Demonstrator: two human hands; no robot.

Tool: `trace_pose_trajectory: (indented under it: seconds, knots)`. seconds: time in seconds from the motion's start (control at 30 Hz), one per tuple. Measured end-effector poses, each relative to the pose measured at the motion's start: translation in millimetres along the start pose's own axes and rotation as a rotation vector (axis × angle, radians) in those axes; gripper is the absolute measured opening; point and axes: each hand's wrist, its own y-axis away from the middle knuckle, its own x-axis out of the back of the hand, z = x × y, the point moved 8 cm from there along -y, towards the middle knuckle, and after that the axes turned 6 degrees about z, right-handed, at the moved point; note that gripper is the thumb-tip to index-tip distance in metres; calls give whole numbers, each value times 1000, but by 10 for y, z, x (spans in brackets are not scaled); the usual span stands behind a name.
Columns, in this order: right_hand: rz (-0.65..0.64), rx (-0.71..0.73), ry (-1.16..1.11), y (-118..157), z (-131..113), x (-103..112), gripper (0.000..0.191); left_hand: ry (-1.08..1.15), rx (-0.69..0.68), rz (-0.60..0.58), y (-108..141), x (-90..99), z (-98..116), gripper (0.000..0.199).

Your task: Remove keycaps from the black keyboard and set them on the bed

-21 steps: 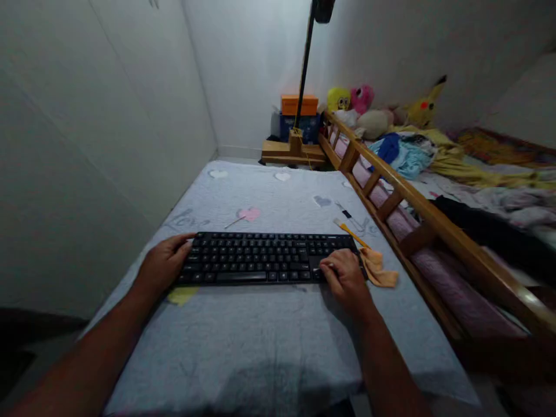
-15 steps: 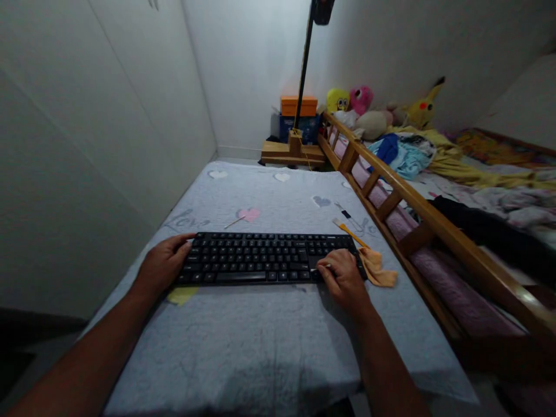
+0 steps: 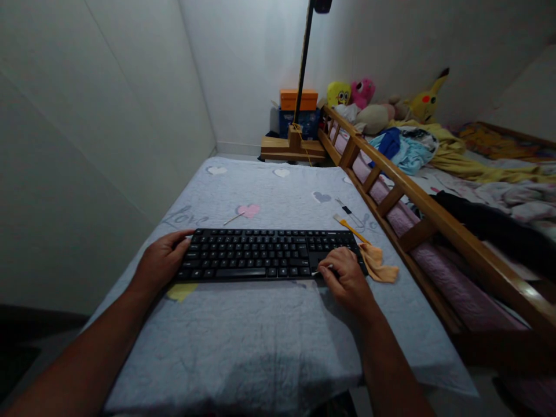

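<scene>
Head view: keyboard (image 3: 247, 255) on cloth (image 3: 243, 330)
Left hand (image 3: 161, 259): half-curled, gripping keyboard's left end
Right hand (image 3: 346, 273): pinching cotton swab (image 3: 314, 273)

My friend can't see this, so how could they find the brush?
Find the black keyboard on the heart-patterned cover. At its far right corner, beside the orange cloth, lies the brush. Unlike the thin tool beyond, it has a yellow handle and pale bristles.

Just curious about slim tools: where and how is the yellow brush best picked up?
Pinch the yellow brush from above, probably halfway along its handle: it lies flat, slim and uncovered there, bristles pointing away, near end by the orange cloth.
</scene>
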Motion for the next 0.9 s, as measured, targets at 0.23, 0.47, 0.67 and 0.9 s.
trace_pose_trajectory:
  seconds: [0.23,0.47,0.67,0.9]
  knots:
    - [9,-42,1,19,86,80,16,1,11,-12,1,2,4,49]
    - [23,-68,22,26,167,86,16,-5,-4,0,-7,-4,-9,49]
    - [60,-71,47,13,169,90,15,-15,-6,0,11,10,10,49]
    - [70,-74,65,3,158,105,16,-20,8,-12,9,22,38,50]
